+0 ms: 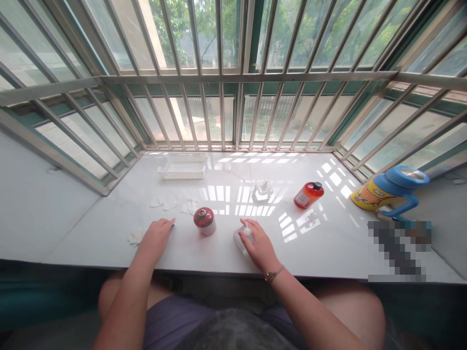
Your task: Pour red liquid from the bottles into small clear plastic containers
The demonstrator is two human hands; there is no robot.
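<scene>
My left hand [156,236] rests on the white sill [328,243] with fingers curled over a small dark object at its fingertips; I cannot make out what it is. A white cotton pad [136,236] lies just left of that hand. My right hand [258,243] is closed around a small clear bottle with a white pump top [243,236]. Between the hands stands a small jar with a dark red lid [205,220]. More white cotton pads [175,204] lie behind it.
A white slotted basket [181,171] sits at the back left. A small clear glass bottle [262,189] and a red bottle lying on its side [308,194] are at mid right. A yellow jug with a blue lid [388,190] stands far right. Metal window bars [233,78] enclose the sill.
</scene>
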